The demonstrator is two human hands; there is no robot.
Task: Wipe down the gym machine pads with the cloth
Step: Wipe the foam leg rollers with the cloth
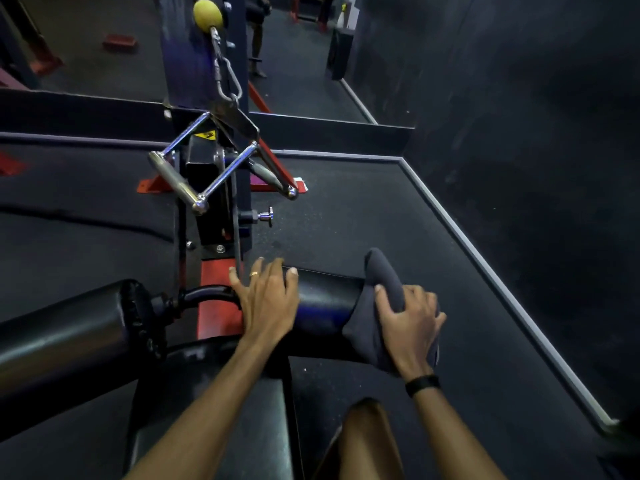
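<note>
The right hand (408,320) clasps a grey cloth (377,306) on the black roller pad (325,306), left hand (266,299) spread flat, above dark gym flooring (363,209).

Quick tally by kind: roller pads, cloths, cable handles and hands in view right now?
Roller pads: 2, right one and left one
Cloths: 1
Cable handles: 1
Hands: 2, left hand and right hand
Total: 6

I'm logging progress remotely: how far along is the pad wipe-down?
Done: nothing is visibly finished. In hand: the right hand presses the grey cloth over the outer end of the right roller pad, with the left hand flat on its inner end. Left: the left roller pad and the seat pad lie untouched.
</note>
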